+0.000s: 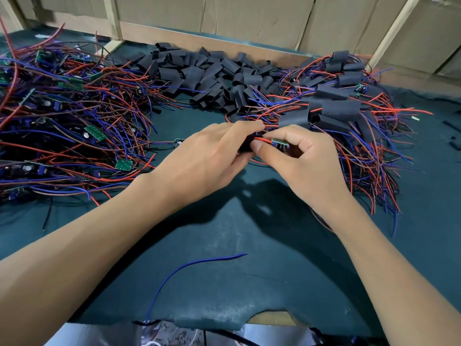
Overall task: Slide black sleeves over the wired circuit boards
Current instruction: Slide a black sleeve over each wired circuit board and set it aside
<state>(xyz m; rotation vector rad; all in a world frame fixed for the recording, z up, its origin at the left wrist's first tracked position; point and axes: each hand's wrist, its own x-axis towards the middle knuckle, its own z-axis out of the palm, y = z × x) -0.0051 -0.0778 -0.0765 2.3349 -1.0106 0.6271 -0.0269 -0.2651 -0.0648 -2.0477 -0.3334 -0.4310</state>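
Note:
My left hand (209, 161) grips a black sleeve (245, 146), mostly hidden under its fingers, at the middle of the table. My right hand (299, 161) pinches a small green circuit board (280, 142) with red wires (262, 140) that run toward the sleeve's mouth. The two hands touch at the fingertips. A heap of loose black sleeves (212, 76) lies behind them. Bare wired boards (62, 121) are piled at the left. Boards with sleeves on them (341, 108) lie at the right.
The table is covered by a dark green cloth (249, 245). A loose blue wire (189, 270) lies on it near the front edge. Cardboard and wooden battens (249, 21) wall off the back. Wire ends spread out around both piles.

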